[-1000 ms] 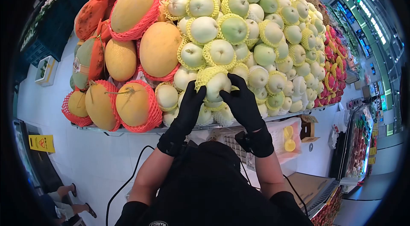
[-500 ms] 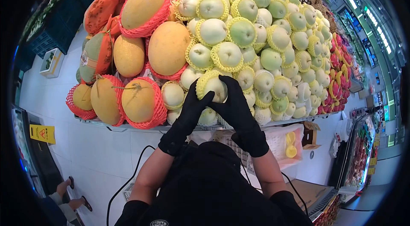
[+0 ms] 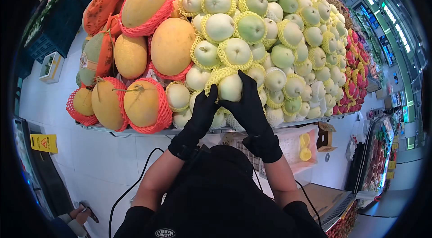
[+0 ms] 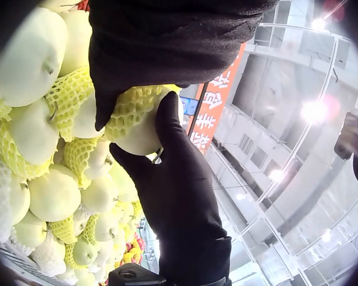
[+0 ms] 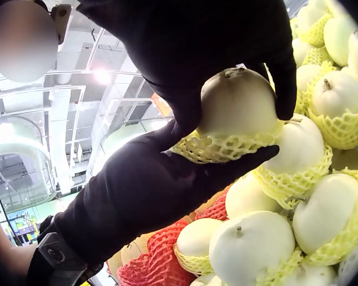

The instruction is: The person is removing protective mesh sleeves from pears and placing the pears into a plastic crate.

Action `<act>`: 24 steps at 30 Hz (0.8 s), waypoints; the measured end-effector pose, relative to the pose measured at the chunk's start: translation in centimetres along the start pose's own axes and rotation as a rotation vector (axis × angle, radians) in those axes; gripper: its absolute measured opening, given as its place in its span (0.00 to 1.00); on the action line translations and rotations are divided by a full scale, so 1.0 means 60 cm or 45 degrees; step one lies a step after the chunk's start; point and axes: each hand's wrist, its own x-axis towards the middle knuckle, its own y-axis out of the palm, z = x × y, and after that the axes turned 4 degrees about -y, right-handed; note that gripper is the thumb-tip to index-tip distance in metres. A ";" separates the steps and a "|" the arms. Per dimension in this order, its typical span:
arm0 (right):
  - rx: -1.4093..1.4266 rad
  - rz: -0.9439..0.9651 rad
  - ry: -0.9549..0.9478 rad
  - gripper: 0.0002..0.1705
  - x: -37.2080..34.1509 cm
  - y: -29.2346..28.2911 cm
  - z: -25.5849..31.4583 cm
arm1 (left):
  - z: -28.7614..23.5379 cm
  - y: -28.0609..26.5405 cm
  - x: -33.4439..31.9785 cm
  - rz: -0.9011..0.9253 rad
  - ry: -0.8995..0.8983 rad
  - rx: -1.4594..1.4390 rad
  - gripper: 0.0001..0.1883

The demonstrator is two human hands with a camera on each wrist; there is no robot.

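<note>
A pale green-white melon (image 3: 230,88), partly wrapped in a yellow foam net, is held between two black-gloved hands at the front of the melon pile. My left hand (image 3: 203,108) grips its netted left side. On the bare right side, my right hand (image 3: 248,105) curls its fingers around the fruit, with the thumb low at its near edge. The right wrist view shows the melon's brownish end (image 5: 234,72) up under the right hand, and the left fingers lying along the net (image 5: 227,146) below. Similar netted melons (image 3: 235,52) lie right behind it.
Large yellow melons (image 3: 173,47) in red foam nets are stacked at left. Dragon fruit (image 3: 355,76) lies at the far right. A metal display edge (image 3: 121,133) runs along the front. Below it stands a pink-lined crate (image 3: 292,152). Another person's legs (image 3: 80,215) show at lower left.
The melon has been turned between the hands, and its bare side now faces up and right. My right thumb has shifted from its top face to the near edge. The head view has swayed slightly.
</note>
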 end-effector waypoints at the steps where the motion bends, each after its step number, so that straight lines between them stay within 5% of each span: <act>1: -0.015 -0.021 -0.009 0.51 -0.001 0.000 -0.003 | -0.003 0.001 0.000 -0.010 0.011 -0.003 0.27; 7: 0.125 -0.055 0.064 0.49 0.003 -0.007 -0.016 | -0.033 0.000 0.006 -0.056 -0.122 -0.266 0.18; 11: 0.586 0.001 0.201 0.46 0.011 -0.045 -0.047 | 0.022 -0.022 0.023 -0.046 0.151 0.038 0.25; 12: 0.859 -0.021 0.248 0.45 0.008 -0.050 -0.064 | 0.027 -0.031 0.022 0.023 0.115 0.079 0.32; 14: 1.383 -0.060 0.390 0.42 0.000 -0.062 -0.064 | 0.019 -0.035 0.020 -0.022 0.031 0.072 0.28; 16: 1.227 -0.013 0.322 0.39 -0.011 -0.067 -0.086 | -0.022 -0.033 0.006 -0.044 -0.063 -0.152 0.21; 19: 0.378 0.316 0.265 0.36 -0.012 -0.093 -0.100 | -0.040 -0.030 0.012 -0.089 -0.472 -0.805 0.22; 21: 0.314 0.385 0.272 0.36 -0.014 -0.095 -0.109 | -0.047 -0.030 0.009 -0.087 -0.429 -0.735 0.23; 24: 1.237 0.206 0.343 0.36 -0.022 -0.082 -0.126 | -0.061 -0.030 0.001 -0.092 -0.358 -0.616 0.23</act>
